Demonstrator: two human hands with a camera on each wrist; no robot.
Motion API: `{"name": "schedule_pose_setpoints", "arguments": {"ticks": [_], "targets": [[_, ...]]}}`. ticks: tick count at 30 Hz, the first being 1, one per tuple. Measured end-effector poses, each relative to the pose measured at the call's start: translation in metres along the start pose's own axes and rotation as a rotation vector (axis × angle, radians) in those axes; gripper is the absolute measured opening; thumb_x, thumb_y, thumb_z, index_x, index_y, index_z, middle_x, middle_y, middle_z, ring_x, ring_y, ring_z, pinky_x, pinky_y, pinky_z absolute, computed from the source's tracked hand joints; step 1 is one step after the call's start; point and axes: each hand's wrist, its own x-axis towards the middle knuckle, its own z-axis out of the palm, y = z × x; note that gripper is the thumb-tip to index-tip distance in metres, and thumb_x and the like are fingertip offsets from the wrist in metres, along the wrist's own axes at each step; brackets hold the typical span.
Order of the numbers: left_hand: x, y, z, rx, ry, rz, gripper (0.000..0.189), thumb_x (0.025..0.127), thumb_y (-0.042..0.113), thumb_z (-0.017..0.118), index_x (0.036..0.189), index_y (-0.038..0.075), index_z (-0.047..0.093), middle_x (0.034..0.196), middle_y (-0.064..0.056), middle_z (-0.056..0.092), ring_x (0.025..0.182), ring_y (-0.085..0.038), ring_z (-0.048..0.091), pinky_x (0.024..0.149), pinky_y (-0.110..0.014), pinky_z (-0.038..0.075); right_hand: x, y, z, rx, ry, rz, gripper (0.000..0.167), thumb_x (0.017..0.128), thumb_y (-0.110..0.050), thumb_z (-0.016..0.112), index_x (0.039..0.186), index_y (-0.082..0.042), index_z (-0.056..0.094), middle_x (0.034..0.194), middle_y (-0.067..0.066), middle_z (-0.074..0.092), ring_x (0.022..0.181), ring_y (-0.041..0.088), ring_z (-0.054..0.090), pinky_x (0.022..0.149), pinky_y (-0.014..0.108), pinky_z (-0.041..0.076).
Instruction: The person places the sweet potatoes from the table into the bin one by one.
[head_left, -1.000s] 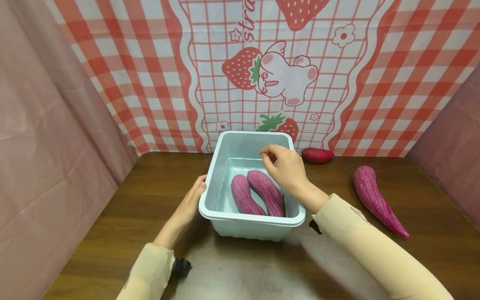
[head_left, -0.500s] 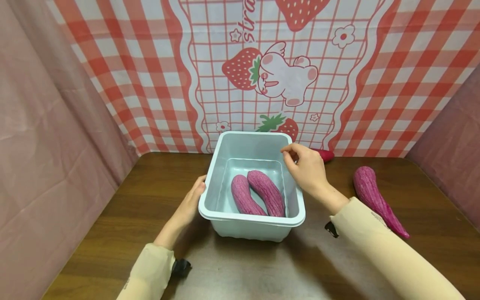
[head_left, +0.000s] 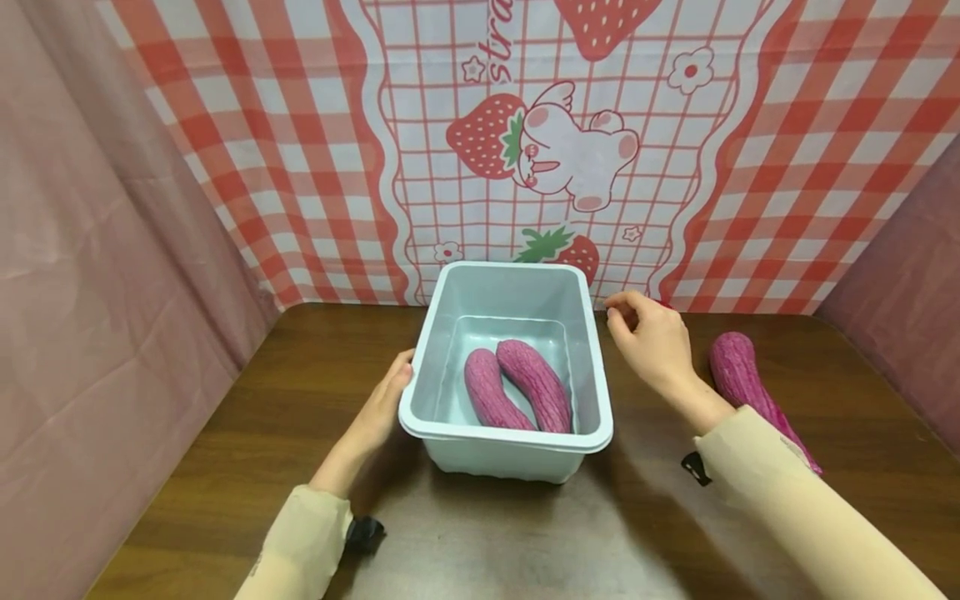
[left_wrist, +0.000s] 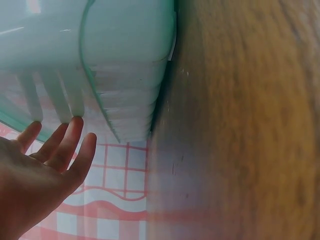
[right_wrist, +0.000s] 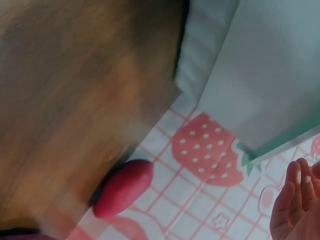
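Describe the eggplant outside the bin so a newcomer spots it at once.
On the wooden table, find the pale blue bin. To its right, beyond the right hand, lies the eggplant, partly covered by the right sleeve. Unlike the two eggplants inside the bin, it lies on the tabletop; unlike the red vegetable, it is purple.

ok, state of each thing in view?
Bin: upright, open-topped
Two purple vegetables: lying in bin
Third purple vegetable: on table, partly hidden by sleeve
Red vegetable: lying by cloth
Left hand: fingers touching bin
Right hand: empty, fingers loosely curled
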Motion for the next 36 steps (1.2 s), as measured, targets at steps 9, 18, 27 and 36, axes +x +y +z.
{"name": "schedule_pose_setpoints", "arguments": {"ticks": [9, 18, 27, 36], "targets": [[0.002, -0.002, 0.004, -0.012, -0.005, 0.001, 0.045, 0.099, 0.029, 0.023, 0.132, 0.003, 0.036, 0.122, -0.022, 0.047, 0.106, -0.026, 0.046, 0.088, -0.025, 0.038, -0.01, 0.026, -0.023, -0.108, -0.019, 0.041, 0.016, 0.084, -0.017, 0.055, 0.095, -0.01, 0.065, 0.076, 0.006, 0.063, 0.058, 0.02, 0.049, 0.052, 0.037, 0.035], [0.002, -0.002, 0.003, -0.023, -0.002, -0.007, 0.045, 0.099, 0.028, 0.023, 0.133, 0.002, 0.035, 0.122, -0.023, 0.047, 0.106, -0.026, 0.045, 0.088, -0.025, 0.038, -0.022, 0.049, -0.039, -0.136, -0.087, 0.123, 0.019, 0.085, -0.017, 0.054, 0.099, -0.007, 0.063, 0.081, 0.011, 0.061, 0.065, 0.023, 0.051, 0.055, 0.035, 0.034], [0.002, -0.003, 0.002, -0.029, -0.001, -0.002, 0.045, 0.098, 0.028, 0.022, 0.132, 0.002, 0.035, 0.121, -0.023, 0.047, 0.105, -0.026, 0.045, 0.088, -0.025, 0.038, -0.025, 0.072, -0.049, -0.188, -0.187, 0.215, 0.027, 0.086, -0.02, 0.053, 0.107, -0.004, 0.058, 0.088, 0.015, 0.058, 0.077, 0.029, 0.054, 0.056, 0.042, 0.038], [0.0, -0.003, 0.0, -0.018, 0.009, -0.009, 0.045, 0.099, 0.029, 0.023, 0.133, 0.003, 0.035, 0.122, -0.022, 0.047, 0.105, -0.027, 0.046, 0.088, -0.025, 0.038, -0.03, 0.088, -0.059, -0.233, -0.228, 0.291, 0.031, 0.086, -0.021, 0.05, 0.109, -0.002, 0.055, 0.092, 0.018, 0.056, 0.081, 0.032, 0.053, 0.06, 0.045, 0.039]]}}
